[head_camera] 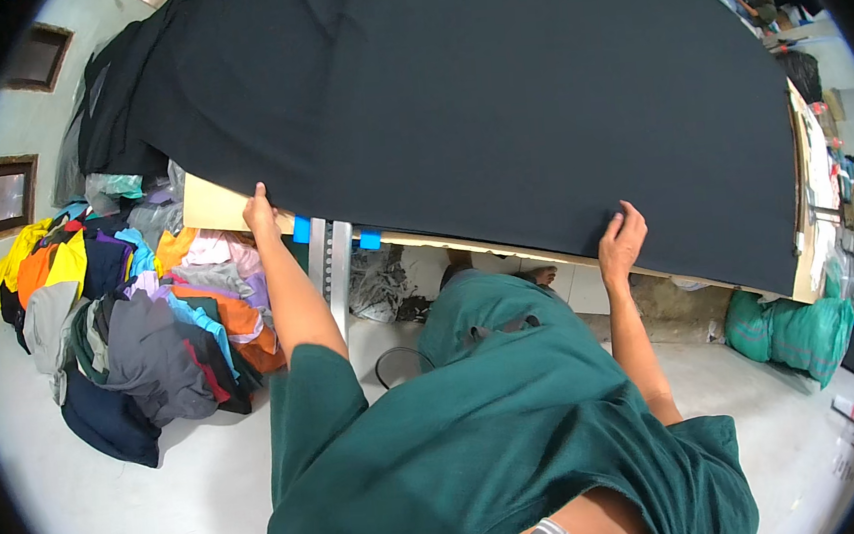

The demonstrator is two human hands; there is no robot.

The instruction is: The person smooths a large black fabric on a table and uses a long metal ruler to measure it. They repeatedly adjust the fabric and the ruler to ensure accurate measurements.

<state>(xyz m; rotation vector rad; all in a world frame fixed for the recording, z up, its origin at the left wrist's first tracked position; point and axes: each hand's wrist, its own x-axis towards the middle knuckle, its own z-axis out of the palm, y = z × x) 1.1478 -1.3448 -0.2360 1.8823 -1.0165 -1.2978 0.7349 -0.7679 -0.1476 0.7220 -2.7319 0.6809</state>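
A wide sheet of black fabric (pixel 505 110) lies over a wooden table (pixel 211 201) in front of me, mostly smooth on the right and creased toward the upper left. At the near edge on the left, my left hand (pixel 261 214) has hold of the fabric's border, one digit on top and the other fingers curled at the edge. My right hand (pixel 622 242) rests on the cloth near the front edge farther right, its fingers loosely bent and slightly apart. Whether any cloth is pinched beneath it is hidden.
A heap of coloured garments (pixel 168 325) sits on the floor to my left. Beside it stands a perforated metal leg (pixel 331 274) with blue pieces (pixel 370 239) near the tabletop. Green sacks (pixel 790 336) lie at right. A person (pixel 756 4) is far off, upper right.
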